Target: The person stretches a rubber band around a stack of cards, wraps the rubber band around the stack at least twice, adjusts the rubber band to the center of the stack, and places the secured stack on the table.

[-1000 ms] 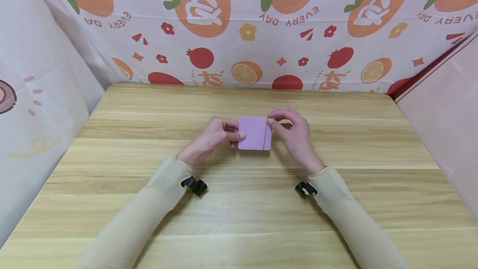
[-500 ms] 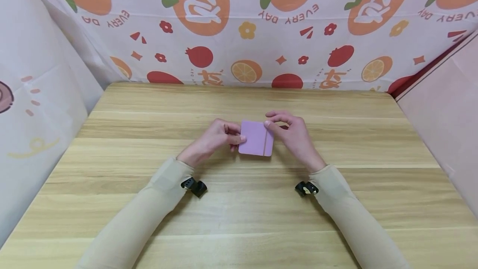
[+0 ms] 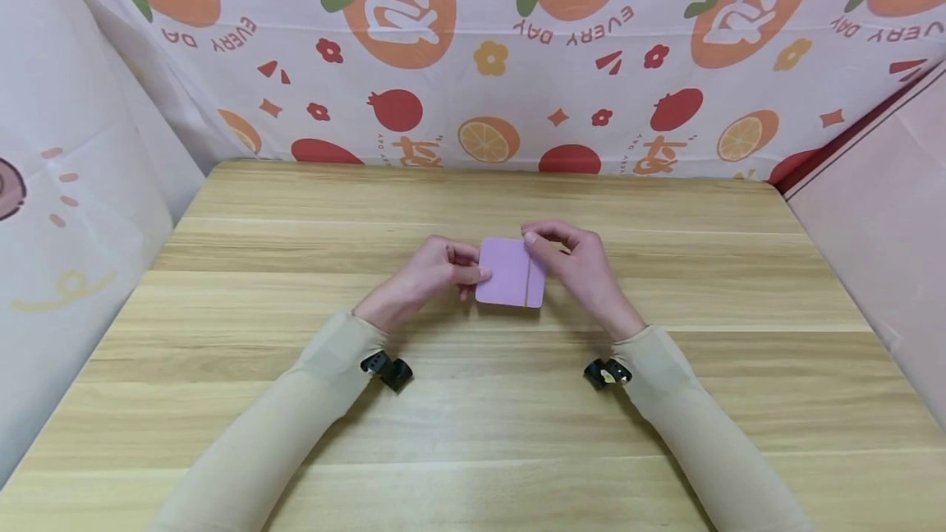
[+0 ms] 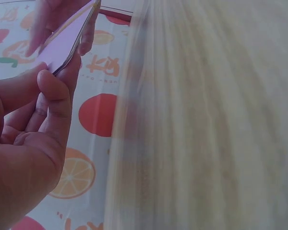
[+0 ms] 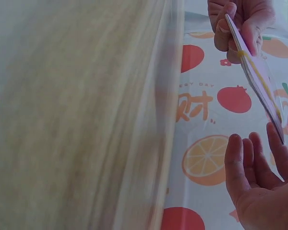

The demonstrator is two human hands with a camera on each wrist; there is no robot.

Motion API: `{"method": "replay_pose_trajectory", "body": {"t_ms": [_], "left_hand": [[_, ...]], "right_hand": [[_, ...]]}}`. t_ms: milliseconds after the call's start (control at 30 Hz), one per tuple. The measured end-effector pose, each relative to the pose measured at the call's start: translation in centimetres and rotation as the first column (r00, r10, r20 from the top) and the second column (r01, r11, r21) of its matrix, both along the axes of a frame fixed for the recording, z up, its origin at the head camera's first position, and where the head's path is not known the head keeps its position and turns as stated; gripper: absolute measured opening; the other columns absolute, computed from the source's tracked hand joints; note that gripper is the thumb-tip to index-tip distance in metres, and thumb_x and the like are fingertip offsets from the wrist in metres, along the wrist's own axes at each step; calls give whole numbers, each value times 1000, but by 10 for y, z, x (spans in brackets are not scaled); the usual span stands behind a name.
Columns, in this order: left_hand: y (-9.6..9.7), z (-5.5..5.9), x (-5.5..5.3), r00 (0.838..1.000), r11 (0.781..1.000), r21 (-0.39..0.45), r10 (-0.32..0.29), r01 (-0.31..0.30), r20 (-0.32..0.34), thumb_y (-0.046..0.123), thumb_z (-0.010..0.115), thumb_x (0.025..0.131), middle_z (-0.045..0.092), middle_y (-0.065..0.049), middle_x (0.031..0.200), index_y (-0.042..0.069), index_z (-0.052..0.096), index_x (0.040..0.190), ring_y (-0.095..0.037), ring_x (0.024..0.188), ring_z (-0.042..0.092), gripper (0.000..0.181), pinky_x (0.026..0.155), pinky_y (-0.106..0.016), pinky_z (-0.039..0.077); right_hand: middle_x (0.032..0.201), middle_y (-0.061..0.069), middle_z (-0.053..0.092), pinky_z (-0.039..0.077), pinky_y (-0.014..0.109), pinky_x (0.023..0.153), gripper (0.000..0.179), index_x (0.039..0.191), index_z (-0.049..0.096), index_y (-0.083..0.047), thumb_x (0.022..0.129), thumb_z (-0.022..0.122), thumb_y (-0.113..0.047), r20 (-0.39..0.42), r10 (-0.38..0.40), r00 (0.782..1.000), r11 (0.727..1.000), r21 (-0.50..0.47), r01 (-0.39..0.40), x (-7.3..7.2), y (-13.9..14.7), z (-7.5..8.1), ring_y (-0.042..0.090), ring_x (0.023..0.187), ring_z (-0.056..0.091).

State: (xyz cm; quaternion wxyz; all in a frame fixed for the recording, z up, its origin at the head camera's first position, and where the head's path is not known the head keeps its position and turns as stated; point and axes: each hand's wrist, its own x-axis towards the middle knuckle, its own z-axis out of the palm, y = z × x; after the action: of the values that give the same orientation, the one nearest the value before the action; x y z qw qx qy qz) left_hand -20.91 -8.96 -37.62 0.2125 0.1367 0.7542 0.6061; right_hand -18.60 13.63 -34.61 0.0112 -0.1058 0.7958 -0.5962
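Observation:
A small square purple notebook [image 3: 506, 273] with rounded corners is held up over the wooden table, cover toward the head camera. A thin tan elastic band [image 3: 528, 284] runs down its right side. My left hand [image 3: 434, 271] pinches the left edge, thumb on the cover and fingers behind. My right hand [image 3: 582, 265] is at the upper right corner, thumb over the top of the band and index finger behind the edge. In the right wrist view the notebook [image 5: 254, 72] appears edge-on, its corner between thumb and index finger, the other fingers spread loosely.
The wooden table [image 3: 458, 425] spreads under both forearms. A fruit-printed cloth [image 3: 443, 97] hangs behind its far edge, and pale cloth hangs at the left [image 3: 89, 187] and right [image 3: 887, 212]. Black wrist cameras [image 3: 389, 371] are strapped to both sleeves.
The notebook tilted and dropped slightly, then straightened a little and shifted right. My right index finger lifted off the top edge and has come back down close to the thumb at the corner.

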Motion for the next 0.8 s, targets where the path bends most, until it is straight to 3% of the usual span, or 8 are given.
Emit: {"method": "replay_pose_trajectory", "body": {"t_ms": [233, 500, 633, 800], "left_hand": [[-1, 2, -1, 998, 997, 49, 58, -60, 35, 0, 67, 90, 66, -9, 74, -5, 70, 93, -16, 56, 54, 6, 58, -28, 46], [-7, 6, -5, 987, 980, 117, 161, -160, 1, 1, 67, 90, 61, -6, 72, -6, 66, 90, -14, 58, 51, 8, 58, -26, 45], [-13, 12, -7, 977, 971, 121, 213, -208, -22, 1, 68, 90, 62, -6, 72, -7, 66, 96, -15, 59, 52, 10, 60, -31, 45], [-16, 16, -8, 971, 966, 118, 236, -232, -24, 1, 68, 89, 63, -6, 73, -10, 65, 99, -14, 59, 52, 15, 61, -32, 46]], "right_hand": [[121, 6, 64, 51, 38, 89, 29, 122, 68, -6, 98, 63, -22, 6, -26, 1000, 999, -24, 26, -15, 7, -23, 16, 109, 54], [116, 9, 63, 51, 45, 91, 31, 119, 66, -4, 97, 65, -25, 9, -11, 1000, 997, -80, 11, -15, 6, -27, 19, 107, 57], [115, 8, 64, 51, 43, 91, 30, 118, 67, -3, 95, 66, -23, 9, -6, 1000, 997, -72, 6, -15, 5, -28, 18, 107, 57], [114, 5, 65, 49, 37, 91, 28, 116, 69, -7, 94, 68, -25, 54, 13, 998, 1000, -25, -12, -14, 4, -29, 17, 107, 57]]}}
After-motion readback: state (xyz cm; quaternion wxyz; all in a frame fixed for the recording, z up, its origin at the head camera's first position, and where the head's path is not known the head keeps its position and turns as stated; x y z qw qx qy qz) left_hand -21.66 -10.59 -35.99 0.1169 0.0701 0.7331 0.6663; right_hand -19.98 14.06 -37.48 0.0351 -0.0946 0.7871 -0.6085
